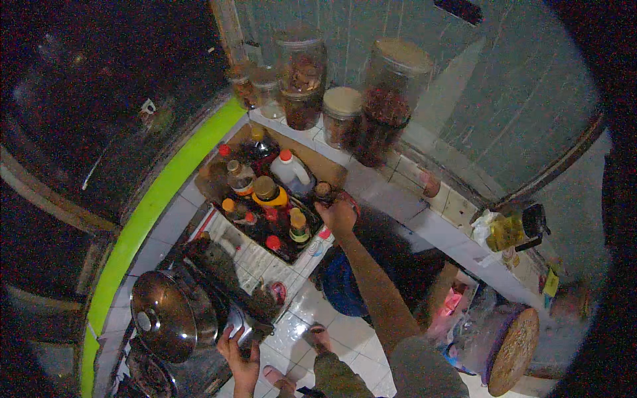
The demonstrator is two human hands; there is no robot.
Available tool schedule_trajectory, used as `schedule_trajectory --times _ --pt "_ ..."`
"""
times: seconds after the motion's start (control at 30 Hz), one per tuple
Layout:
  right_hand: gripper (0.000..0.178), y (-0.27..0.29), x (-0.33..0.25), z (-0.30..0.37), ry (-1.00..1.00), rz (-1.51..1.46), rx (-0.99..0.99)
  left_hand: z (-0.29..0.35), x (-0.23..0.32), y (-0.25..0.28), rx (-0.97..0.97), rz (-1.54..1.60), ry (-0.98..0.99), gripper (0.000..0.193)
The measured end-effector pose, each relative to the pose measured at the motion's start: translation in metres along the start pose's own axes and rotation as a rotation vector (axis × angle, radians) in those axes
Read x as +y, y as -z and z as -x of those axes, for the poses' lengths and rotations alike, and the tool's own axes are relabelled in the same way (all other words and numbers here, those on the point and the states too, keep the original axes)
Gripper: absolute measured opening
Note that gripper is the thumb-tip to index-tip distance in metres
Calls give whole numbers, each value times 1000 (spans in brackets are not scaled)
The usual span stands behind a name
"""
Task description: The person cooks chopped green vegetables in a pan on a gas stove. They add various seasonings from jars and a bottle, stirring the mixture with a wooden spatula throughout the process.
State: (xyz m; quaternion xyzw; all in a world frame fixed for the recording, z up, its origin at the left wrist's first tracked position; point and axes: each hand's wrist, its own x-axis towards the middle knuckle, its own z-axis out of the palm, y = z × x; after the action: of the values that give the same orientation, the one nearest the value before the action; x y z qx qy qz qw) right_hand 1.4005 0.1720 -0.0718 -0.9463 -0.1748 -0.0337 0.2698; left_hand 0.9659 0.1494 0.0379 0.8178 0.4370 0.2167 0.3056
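My right hand (340, 216) is stretched out to the right corner of a box of bottles (335, 166). Its fingers are closed around a small dark bottle with a brown cap (323, 190), whose lower part they hide. Next to it in the box stand a white jug with a red cap (292, 174), a yellow-capped bottle (298, 229) and several other sauce bottles. At lower left my left hand (239, 358) has its fingers apart against the silvery front of a dark stove (240, 326). A lidded metal pot (169, 315) sits beside it.
Several lidded jars (343, 116) line the tiled ledge behind the box. A blue tub (342, 282) stands below my right forearm. To the right are a container with a round woven-looking lid (514, 351) and a yellow oil-like container (505, 231). A green-edged wall (156, 179) bounds the left.
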Motion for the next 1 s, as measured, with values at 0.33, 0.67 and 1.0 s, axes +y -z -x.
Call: schedule_trajectory --times 0.33,0.67,1.0 --pt "63 -5 -10 -17 71 -100 174 10 -12 13 -7 -69 19 51" --pt "56 250 -93 40 471 -552 -157 6 34 55 92 92 -103 53" --pt "51 321 -272 297 1002 -791 -1134 89 68 222 412 234 -166 73"
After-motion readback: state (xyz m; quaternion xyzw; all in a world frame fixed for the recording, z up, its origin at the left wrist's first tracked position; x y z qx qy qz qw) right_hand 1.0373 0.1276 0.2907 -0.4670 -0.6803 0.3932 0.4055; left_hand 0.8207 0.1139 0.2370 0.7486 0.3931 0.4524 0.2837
